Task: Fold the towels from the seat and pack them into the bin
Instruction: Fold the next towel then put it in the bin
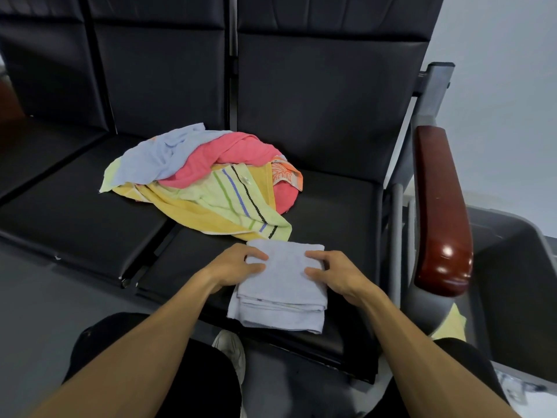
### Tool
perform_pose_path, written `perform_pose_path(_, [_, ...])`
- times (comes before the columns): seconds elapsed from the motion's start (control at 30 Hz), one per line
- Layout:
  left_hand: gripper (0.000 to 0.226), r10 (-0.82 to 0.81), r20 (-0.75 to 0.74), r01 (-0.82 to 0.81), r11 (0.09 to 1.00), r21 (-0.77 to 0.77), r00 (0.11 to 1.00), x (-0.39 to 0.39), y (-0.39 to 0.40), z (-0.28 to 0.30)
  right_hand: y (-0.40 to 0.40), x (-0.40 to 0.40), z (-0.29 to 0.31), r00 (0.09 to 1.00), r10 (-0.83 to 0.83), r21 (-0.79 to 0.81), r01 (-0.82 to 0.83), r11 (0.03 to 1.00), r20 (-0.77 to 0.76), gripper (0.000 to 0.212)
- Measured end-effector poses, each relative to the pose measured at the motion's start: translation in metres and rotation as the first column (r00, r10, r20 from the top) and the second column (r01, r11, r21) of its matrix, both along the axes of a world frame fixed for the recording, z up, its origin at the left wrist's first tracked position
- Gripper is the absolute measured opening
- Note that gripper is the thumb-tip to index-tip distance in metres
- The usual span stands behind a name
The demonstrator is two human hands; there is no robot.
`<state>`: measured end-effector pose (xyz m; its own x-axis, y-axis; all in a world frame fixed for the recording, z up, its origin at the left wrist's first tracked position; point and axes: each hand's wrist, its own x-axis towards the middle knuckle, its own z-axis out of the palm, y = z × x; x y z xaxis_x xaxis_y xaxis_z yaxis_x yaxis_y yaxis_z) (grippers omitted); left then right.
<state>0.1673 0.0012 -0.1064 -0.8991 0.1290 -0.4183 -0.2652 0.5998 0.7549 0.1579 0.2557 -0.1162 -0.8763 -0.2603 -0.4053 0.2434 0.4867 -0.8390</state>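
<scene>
A folded pale blue towel (281, 292) lies at the front of the black seat (337, 206). My left hand (238, 265) rests on its left edge, fingers loosely curved on the cloth. My right hand (333, 271) holds the right edge, thumb and fingers bent onto the fabric. Behind it sits a loose pile of towels (205, 176): a light blue one, a pink one, a yellow and green striped one, and an orange patterned one. A grey bin (518, 285) stands on the floor to the right, past the armrest, with a yellow towel (450, 325) showing inside.
A glossy brown wooden armrest (438, 206) on a grey metal frame stands between the seat and the bin. More black seats (60, 188) run to the left. My knees and a white shoe (230, 348) are below the seat's front edge.
</scene>
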Motion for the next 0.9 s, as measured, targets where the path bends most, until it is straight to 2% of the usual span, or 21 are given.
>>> perform_pose_path(0.07, [0.032,0.043,-0.058,-0.045,0.998,-0.034,0.997,-0.004,0.002,-0.003,-0.001,-0.001,-0.001,0.999,0.0,0.075,0.004,0.997,-0.047,0.063])
perform_pose_path(0.13, [0.049,0.019,-0.043,-0.021,0.998,-0.061,0.999,-0.007,0.006,-0.003,-0.003,-0.004,-0.002,0.997,0.027,0.136,-0.018,0.991,-0.067,0.071])
perform_pose_path(0.23, [0.067,0.002,0.028,-0.002,1.0,-0.008,1.0,-0.01,0.011,-0.001,-0.004,-0.008,0.001,0.998,0.032,0.141,-0.023,0.99,-0.056,0.08])
perform_pose_path(0.3, [0.07,-0.005,0.067,0.003,1.0,0.018,0.998,-0.011,0.012,0.0,-0.003,-0.008,0.004,0.997,0.059,0.126,-0.054,0.991,-0.039,0.081])
perform_pose_path(0.5, [0.074,-0.107,0.118,0.102,0.994,0.042,0.987,-0.01,0.01,-0.003,0.002,-0.009,0.014,0.978,0.209,0.214,-0.205,0.955,0.005,0.081])
perform_pose_path(0.63, [0.077,-0.195,0.141,0.203,0.978,-0.051,0.971,-0.009,0.011,-0.001,0.005,-0.009,0.017,0.946,0.314,0.316,-0.322,0.892,0.078,0.081])
perform_pose_path(0.7, [0.073,-0.201,0.044,0.206,0.946,-0.249,0.979,-0.008,0.014,-0.002,0.005,-0.009,0.012,0.958,0.286,0.391,-0.261,0.883,-0.006,0.063])
perform_pose_path(0.77, [0.056,-0.16,-0.15,0.065,0.863,-0.501,0.976,-0.01,0.019,-0.004,-0.001,-0.01,0.006,0.949,0.198,0.463,-0.065,0.884,-0.245,0.033])
perform_pose_path(0.8, [0.042,-0.158,-0.276,-0.03,0.818,-0.574,0.948,-0.012,0.024,-0.005,-0.007,-0.011,0.005,0.907,0.164,0.457,0.035,0.889,-0.388,0.019])
perform_pose_path(0.83, [0.028,-0.185,-0.393,-0.1,0.791,-0.603,0.901,-0.015,0.03,-0.006,-0.013,-0.011,0.003,0.855,0.145,0.417,0.089,0.904,-0.497,0.008])
perform_pose_path(0.9, [0.012,-0.243,-0.479,-0.073,0.832,-0.55,0.844,-0.018,0.04,-0.009,-0.025,-0.012,0.0,0.813,0.177,0.349,0.033,0.937,-0.554,0.011])
